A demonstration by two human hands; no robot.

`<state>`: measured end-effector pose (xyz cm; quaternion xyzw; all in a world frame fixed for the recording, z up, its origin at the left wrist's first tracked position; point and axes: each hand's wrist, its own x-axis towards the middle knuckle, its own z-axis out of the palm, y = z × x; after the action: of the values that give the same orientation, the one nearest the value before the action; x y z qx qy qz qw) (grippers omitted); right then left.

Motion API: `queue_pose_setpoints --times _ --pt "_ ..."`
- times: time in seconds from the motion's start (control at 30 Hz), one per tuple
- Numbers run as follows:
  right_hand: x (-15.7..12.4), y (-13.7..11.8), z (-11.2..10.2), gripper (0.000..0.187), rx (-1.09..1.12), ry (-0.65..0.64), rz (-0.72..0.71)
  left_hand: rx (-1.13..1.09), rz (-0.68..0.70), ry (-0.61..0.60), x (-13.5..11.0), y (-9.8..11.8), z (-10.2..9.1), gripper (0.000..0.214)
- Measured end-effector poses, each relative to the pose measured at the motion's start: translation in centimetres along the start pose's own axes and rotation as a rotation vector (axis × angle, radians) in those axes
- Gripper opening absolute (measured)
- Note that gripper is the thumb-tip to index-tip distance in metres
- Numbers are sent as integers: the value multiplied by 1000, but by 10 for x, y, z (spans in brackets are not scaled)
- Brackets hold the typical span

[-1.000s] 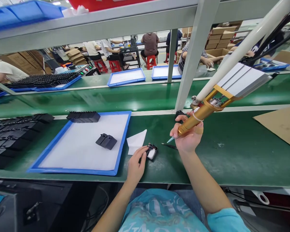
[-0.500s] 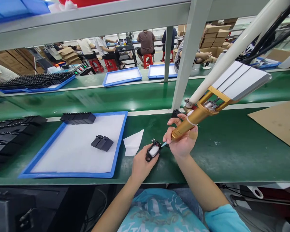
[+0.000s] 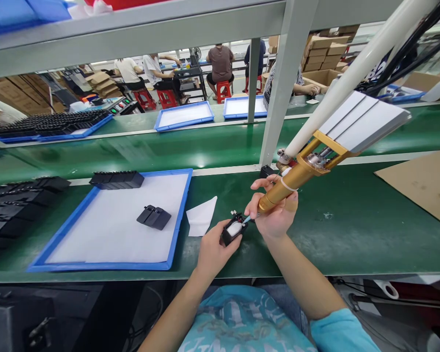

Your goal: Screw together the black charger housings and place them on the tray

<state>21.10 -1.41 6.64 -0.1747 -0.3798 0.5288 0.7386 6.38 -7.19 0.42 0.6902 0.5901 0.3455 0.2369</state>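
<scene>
My left hand (image 3: 214, 247) is closed around a small black housing (image 3: 228, 238), held tilted just above the green bench. White material (image 3: 235, 228) fills the middle of its open side, and small metal prongs stick out at its far end. Wrapped round a gold-coloured dispensing gun (image 3: 278, 195), my right hand (image 3: 276, 215) holds it at a slant from the upper right. The gun's pale blue nozzle (image 3: 247, 219) points down at the housing's right side, its tip at or very near the inside. A scrap of white paper (image 3: 201, 217) lies left of the housing.
A blue-rimmed tray (image 3: 172, 244) holds black housings (image 3: 154, 217) on white lining. More black pieces (image 3: 18, 210) stand at the far left. A grey post (image 3: 280, 93) and a white pipe (image 3: 363, 63) rise close by. Cardboard (image 3: 421, 181) lies right. Several people sit beyond.
The black housing has turned slightly, showing more of its near side. The nozzle tip has shifted a little left and down, closer over the white material. Both hands keep their grip.
</scene>
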Motion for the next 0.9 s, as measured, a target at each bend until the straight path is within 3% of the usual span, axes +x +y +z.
queue_pose_setpoints --times 0.4,0.57,0.9 --pt "-1 -2 1 42 -3 15 18 -140 -100 -68 9 1 23 33" --pt "-3 -2 1 41 25 15 17 -143 -46 -92 15 8 35 33" --pt "-3 -1 2 38 46 -44 -21 -244 91 3 15 7 45 38"
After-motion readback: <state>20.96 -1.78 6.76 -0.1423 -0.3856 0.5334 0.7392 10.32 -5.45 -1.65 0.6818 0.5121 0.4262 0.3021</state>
